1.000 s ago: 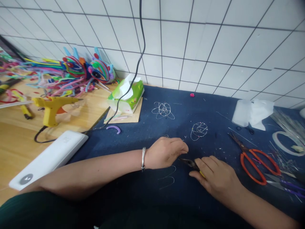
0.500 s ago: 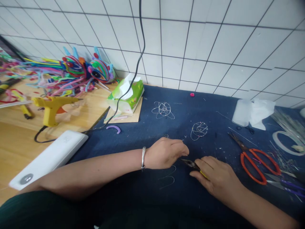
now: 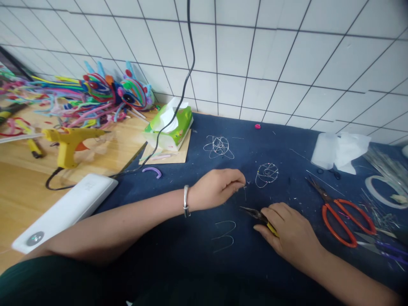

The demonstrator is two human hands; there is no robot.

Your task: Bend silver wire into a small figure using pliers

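Note:
My left hand (image 3: 219, 187) is closed in a pinch over the blue cloth. A thin wire (image 3: 245, 193) hangs just below its fingertips, and most of that wire is hidden by the fingers. Long-nose pliers (image 3: 256, 215) with yellow handles are gripped by my right hand (image 3: 288, 231), their dark jaws pointing left, apart from the left hand. Below the left hand lie two curved wire pieces (image 3: 225, 242). Further off rest a round wire shape with small beads (image 3: 267, 174) and a looped wire shape (image 3: 219, 146).
Orange-handled scissors (image 3: 347, 221) and purple-handled scissors (image 3: 382, 248) lie at the right, near a ring of clear tape (image 3: 384, 193). To the left are a white power bank (image 3: 66, 212), a yellow glue gun (image 3: 68, 146), a tissue pack (image 3: 178, 129) and colourful pipe cleaners (image 3: 76, 110).
My left hand has moved up and slightly left, away from the pliers' tips, with the thin wire at its fingers. The right hand and pliers have barely moved.

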